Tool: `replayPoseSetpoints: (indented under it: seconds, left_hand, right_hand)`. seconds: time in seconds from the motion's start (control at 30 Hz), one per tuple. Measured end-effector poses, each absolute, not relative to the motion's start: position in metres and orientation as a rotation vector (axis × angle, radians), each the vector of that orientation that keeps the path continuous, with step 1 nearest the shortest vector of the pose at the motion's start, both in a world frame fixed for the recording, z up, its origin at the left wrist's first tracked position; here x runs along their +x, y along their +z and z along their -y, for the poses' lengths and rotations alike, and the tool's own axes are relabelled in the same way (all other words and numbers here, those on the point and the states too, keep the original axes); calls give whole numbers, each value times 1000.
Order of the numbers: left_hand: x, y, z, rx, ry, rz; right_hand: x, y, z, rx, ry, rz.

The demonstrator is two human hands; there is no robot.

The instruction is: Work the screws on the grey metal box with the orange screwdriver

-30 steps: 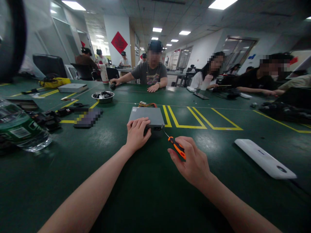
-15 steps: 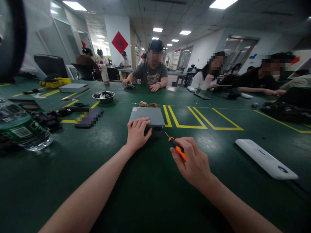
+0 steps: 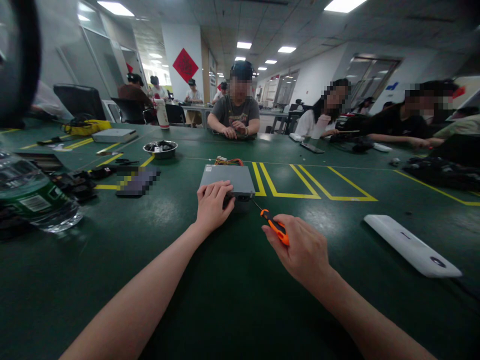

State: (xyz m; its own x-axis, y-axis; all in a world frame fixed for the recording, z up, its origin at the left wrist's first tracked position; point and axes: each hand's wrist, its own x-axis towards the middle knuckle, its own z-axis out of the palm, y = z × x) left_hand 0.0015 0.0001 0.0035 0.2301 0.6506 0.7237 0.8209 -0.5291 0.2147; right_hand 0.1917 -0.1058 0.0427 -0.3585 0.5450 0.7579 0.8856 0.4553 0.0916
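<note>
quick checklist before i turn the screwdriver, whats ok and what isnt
1. Left hand on the gray metal box: ok, fingers rest on its top near the front edge.
2. Right hand holding the screwdriver: ok, around the orange-and-black handle.
3. Tip seated in a screw: cannot tell, too small at the box's near right corner.
4. Wires away from the screwdriver: ok, bunched at the box's far side.
5. White device apart from the right hand: ok, further right.

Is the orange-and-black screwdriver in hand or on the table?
In hand: the right hand grips the screwdriver, pointed at the grey rectangular metal box; tip contact unclear.
</note>
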Motion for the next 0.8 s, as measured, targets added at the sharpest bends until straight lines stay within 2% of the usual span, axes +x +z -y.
replayPoseSetpoints:
  seconds: [0.4, 0.8]
  left_hand:
    - [2, 2, -1, -2281, -1187, 1394]
    - [1, 4, 0, -2286, -1171, 1398]
  right_hand:
    - [192, 45, 106, -1245, -685, 2029]
    - [188, 38, 107, -1094, -707, 2185]
